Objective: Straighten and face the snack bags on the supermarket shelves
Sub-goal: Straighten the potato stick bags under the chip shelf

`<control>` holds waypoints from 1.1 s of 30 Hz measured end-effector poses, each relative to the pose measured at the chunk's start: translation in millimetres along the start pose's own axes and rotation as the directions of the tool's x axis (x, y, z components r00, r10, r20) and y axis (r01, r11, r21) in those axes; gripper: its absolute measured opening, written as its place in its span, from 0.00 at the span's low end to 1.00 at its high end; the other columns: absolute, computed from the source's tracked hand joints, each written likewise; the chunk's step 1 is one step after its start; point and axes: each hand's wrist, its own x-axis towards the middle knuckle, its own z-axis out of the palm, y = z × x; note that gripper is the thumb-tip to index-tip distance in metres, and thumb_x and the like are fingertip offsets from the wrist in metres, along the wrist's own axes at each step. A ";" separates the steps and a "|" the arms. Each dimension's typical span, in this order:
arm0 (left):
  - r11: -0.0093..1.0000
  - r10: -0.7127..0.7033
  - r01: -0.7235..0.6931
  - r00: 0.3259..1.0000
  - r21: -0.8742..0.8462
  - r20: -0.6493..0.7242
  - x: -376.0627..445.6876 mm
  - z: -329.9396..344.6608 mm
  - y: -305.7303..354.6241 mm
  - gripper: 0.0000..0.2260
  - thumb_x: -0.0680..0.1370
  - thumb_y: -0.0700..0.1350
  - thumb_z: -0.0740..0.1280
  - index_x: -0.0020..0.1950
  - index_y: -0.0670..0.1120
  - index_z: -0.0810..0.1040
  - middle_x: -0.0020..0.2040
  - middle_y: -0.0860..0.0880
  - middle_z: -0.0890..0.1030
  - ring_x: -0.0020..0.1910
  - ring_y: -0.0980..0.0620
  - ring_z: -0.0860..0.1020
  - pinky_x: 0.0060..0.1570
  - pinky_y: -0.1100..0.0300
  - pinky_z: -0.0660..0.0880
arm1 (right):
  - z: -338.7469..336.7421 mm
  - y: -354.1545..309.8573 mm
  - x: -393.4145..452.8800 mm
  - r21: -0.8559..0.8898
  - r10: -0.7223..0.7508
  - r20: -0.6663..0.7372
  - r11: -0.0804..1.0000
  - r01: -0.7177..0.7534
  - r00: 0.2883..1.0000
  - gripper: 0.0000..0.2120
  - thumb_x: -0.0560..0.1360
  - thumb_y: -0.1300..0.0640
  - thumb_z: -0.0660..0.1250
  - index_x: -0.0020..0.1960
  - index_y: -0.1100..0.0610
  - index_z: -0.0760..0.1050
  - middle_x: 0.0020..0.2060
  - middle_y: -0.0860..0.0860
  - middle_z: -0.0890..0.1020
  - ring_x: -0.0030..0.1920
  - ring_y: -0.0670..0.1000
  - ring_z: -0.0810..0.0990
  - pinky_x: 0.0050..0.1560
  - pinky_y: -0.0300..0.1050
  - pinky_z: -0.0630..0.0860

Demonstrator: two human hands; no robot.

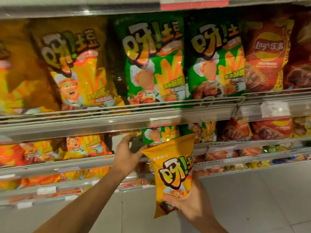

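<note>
My right hand (188,203) grips the yellow bag (173,172) by its lower end, held in front of the second shelf (70,163); my left hand (127,153), fingers spread, touches its top corner. It looks light, puffy and crinkly, probably slippery, with fragile contents, so I'd hold the sealed edges, not squeeze the middle

2 bare forearms rise from the bottom edge of the head view, each ending in a bare hand. No sleeve, cuff, watch, ring or glove shows on either arm within the picture. The left hand (125,154) sits at the end of a long, slim forearm seen nearly from elbow to wrist. The right hand (188,203) shows its back and knuckles, with only a short stretch of forearm visible.
</note>
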 end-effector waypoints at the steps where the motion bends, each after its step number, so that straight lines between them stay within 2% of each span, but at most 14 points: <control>1: 0.998 0.040 -0.039 0.999 0.050 -0.024 -6.2 -13.3 -13.7 0.22 0.73 0.47 0.76 0.65 0.47 0.76 0.58 0.55 0.78 0.57 0.56 0.76 0.58 0.59 0.74 | 12.9 -8.3 -5.1 -0.017 -0.004 -0.007 1.000 0.004 1.000 0.54 0.47 0.30 0.80 0.69 0.39 0.64 0.59 0.39 0.79 0.59 0.47 0.80 0.60 0.49 0.78; 4: 0.971 0.110 -0.101 0.993 0.218 -0.030 -28.0 -59.4 -60.7 0.14 0.76 0.48 0.72 0.61 0.50 0.78 0.59 0.52 0.80 0.60 0.53 0.77 0.60 0.55 0.75 | 53.4 -36.1 -15.9 -0.068 -0.010 -0.009 0.998 0.010 1.000 0.56 0.48 0.31 0.78 0.72 0.42 0.64 0.60 0.41 0.78 0.61 0.50 0.79 0.60 0.48 0.77; 8: 0.805 0.207 -0.188 0.978 0.562 0.031 -40.7 -119.9 -119.8 0.24 0.75 0.47 0.72 0.69 0.44 0.74 0.66 0.44 0.74 0.66 0.42 0.71 0.65 0.47 0.71 | 103.7 -75.9 -13.0 -0.170 -0.031 0.066 0.985 0.042 0.997 0.55 0.54 0.31 0.75 0.75 0.49 0.62 0.65 0.47 0.75 0.65 0.54 0.76 0.63 0.49 0.74; 10: 0.713 0.192 -0.212 0.976 0.669 0.105 -40.3 -141.4 -140.1 0.30 0.75 0.50 0.71 0.74 0.43 0.69 0.69 0.43 0.71 0.68 0.40 0.69 0.68 0.46 0.68 | 122.4 -94.5 -3.1 -0.216 0.022 0.027 0.976 -0.016 0.999 0.41 0.65 0.38 0.76 0.71 0.50 0.64 0.64 0.50 0.77 0.63 0.58 0.77 0.61 0.51 0.75; 11: 0.662 0.174 -0.222 0.975 0.716 0.141 -39.5 -148.6 -147.1 0.33 0.75 0.53 0.70 0.77 0.44 0.65 0.71 0.43 0.69 0.70 0.40 0.67 0.70 0.46 0.66 | 128.6 -104.3 3.1 -0.224 0.044 -0.008 0.974 -0.044 0.999 0.37 0.66 0.40 0.76 0.68 0.50 0.65 0.62 0.51 0.79 0.61 0.58 0.79 0.59 0.52 0.76; 12: 0.619 0.154 -0.230 0.973 0.751 0.171 -38.5 -153.3 -153.1 0.36 0.75 0.56 0.69 0.79 0.45 0.62 0.73 0.43 0.66 0.71 0.41 0.65 0.72 0.46 0.64 | 133.3 -113.5 9.7 -0.221 0.049 -0.025 0.974 -0.054 0.998 0.37 0.65 0.40 0.78 0.66 0.50 0.65 0.60 0.51 0.80 0.60 0.58 0.80 0.58 0.53 0.77; 15: 0.549 0.151 -0.267 0.964 0.792 0.220 -37.3 -157.0 -164.1 0.38 0.77 0.59 0.64 0.81 0.46 0.54 0.75 0.43 0.61 0.75 0.41 0.60 0.76 0.47 0.58 | 139.6 -141.2 32.5 -0.168 0.023 -0.053 0.985 -0.031 0.998 0.47 0.59 0.36 0.82 0.69 0.52 0.65 0.61 0.51 0.80 0.62 0.58 0.79 0.61 0.54 0.77; 18: 0.544 0.147 -0.267 0.964 0.796 0.223 -35.7 -156.8 -165.9 0.37 0.78 0.60 0.60 0.81 0.47 0.48 0.77 0.45 0.56 0.76 0.43 0.55 0.77 0.49 0.54 | 147.8 -166.9 57.5 -0.111 -0.002 -0.123 0.994 -0.011 0.992 0.52 0.57 0.34 0.82 0.71 0.56 0.63 0.65 0.54 0.77 0.64 0.59 0.77 0.62 0.55 0.76; 21: 0.524 0.139 -0.277 0.961 0.805 0.240 -34.4 -157.9 -169.0 0.39 0.78 0.61 0.58 0.81 0.47 0.43 0.78 0.47 0.51 0.77 0.44 0.51 0.78 0.50 0.51 | 161.9 -183.7 80.3 -0.071 -0.045 -0.207 0.997 0.031 0.977 0.54 0.59 0.33 0.81 0.72 0.58 0.61 0.67 0.56 0.76 0.65 0.59 0.77 0.62 0.54 0.77; 24: 0.529 0.140 -0.292 0.956 0.797 0.257 -33.1 -159.8 -171.1 0.40 0.78 0.61 0.59 0.81 0.47 0.43 0.78 0.47 0.51 0.77 0.44 0.50 0.78 0.50 0.51 | 175.0 -187.1 98.3 -0.026 -0.068 -0.250 0.998 0.064 0.966 0.53 0.60 0.35 0.81 0.73 0.58 0.62 0.67 0.56 0.77 0.65 0.59 0.77 0.64 0.55 0.77; 29: 0.571 0.147 -0.288 0.957 0.769 0.249 -34.1 -158.2 -170.3 0.41 0.76 0.61 0.61 0.81 0.47 0.45 0.77 0.46 0.55 0.77 0.44 0.53 0.77 0.50 0.54 | 169.8 -173.8 118.7 -0.009 -0.102 -0.261 0.995 0.103 0.960 0.47 0.60 0.35 0.81 0.69 0.59 0.70 0.63 0.54 0.81 0.64 0.55 0.79 0.64 0.53 0.77; 33: 0.593 0.147 -0.278 0.960 0.755 0.238 -34.7 -156.0 -170.9 0.41 0.76 0.61 0.62 0.81 0.47 0.46 0.77 0.47 0.55 0.76 0.45 0.53 0.77 0.50 0.55 | 161.7 -161.3 129.1 -0.076 -0.086 -0.256 0.995 0.068 0.963 0.47 0.61 0.34 0.80 0.70 0.59 0.69 0.64 0.55 0.80 0.64 0.57 0.78 0.63 0.53 0.77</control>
